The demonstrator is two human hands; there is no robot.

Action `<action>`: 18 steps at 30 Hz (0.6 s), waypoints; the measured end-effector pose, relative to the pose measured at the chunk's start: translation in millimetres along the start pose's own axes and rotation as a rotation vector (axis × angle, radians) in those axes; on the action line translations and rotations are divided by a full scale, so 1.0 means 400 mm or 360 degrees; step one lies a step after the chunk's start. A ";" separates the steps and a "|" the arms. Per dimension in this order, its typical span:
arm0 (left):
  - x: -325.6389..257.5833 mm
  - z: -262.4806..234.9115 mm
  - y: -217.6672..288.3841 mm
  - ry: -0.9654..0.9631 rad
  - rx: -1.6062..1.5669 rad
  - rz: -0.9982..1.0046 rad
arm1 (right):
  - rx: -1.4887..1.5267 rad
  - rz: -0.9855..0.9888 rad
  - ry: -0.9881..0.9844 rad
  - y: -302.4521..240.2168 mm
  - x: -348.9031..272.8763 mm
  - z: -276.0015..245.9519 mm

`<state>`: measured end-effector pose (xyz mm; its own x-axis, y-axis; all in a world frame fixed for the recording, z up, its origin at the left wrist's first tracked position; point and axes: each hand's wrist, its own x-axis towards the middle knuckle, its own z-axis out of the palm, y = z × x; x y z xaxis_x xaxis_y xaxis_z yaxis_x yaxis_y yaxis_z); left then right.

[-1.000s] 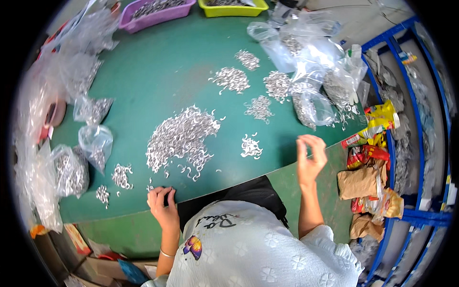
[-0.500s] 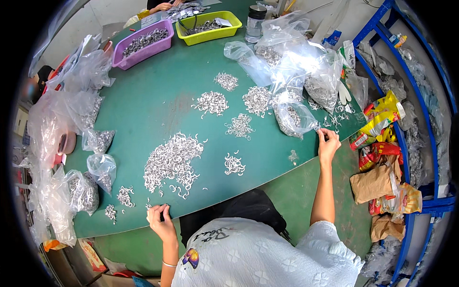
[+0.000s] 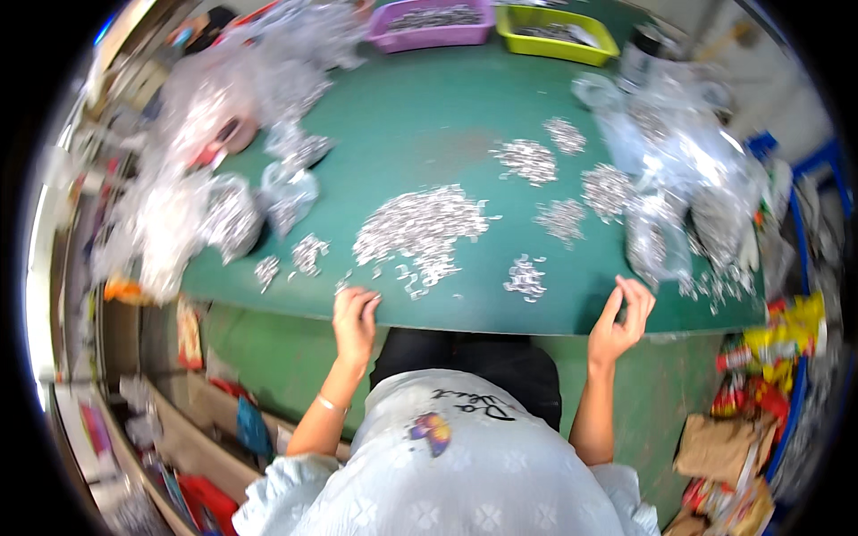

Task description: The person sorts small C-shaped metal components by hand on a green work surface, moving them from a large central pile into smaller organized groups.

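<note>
My left hand (image 3: 355,323) is at the table's front edge, its fingers curled together beside a tiny metal piece (image 3: 341,285). Whatever those fingers pinch is too small to make out. Over the same edge further right, my right hand (image 3: 620,323) has thumb and forefinger drawn close, and blur hides anything between them. A large heap of small silvery curved metal pieces (image 3: 416,228) lies beyond my left hand. Left of my right hand sits a small pile of such pieces (image 3: 525,278). An open clear plastic bag of pieces (image 3: 657,241) stands just beyond the right hand.
Several more piles (image 3: 527,161) dot the green table (image 3: 402,107). Clear bags (image 3: 228,219) crowd its left side, others (image 3: 706,143) the right. A purple basket (image 3: 431,37) and a yellow-green basket (image 3: 559,46) stand at the back. Blue shelving (image 3: 795,393) rises on the right.
The view has swung, shifting the table's contents in the picture. My right hand has drawn back from the loose pieces beside the bag, toward the left. My left hand stays near the front edge.
</note>
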<state>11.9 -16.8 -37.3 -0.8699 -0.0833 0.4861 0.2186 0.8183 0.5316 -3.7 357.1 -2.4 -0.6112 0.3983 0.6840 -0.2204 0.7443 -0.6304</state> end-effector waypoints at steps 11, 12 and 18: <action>-0.001 0.021 0.011 0.0097 0.0049 -0.0139 | 0.0084 -0.0033 -0.0395 -0.027 -0.063 0.096; 0.006 0.020 0.013 0.0133 0.0058 -0.0148 | 0.0072 -0.0053 -0.0389 -0.024 -0.064 0.099; 0.010 0.007 -0.011 0.0250 0.0417 -0.0265 | 0.0015 -0.0118 -0.0448 -0.033 -0.064 0.098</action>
<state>6.3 -19.0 -39.7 -0.8012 -0.2977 0.5191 -0.0592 0.9027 0.4263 -14.8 316.1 -26.1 -0.7796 0.1777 0.6006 -0.2788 0.7602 -0.5869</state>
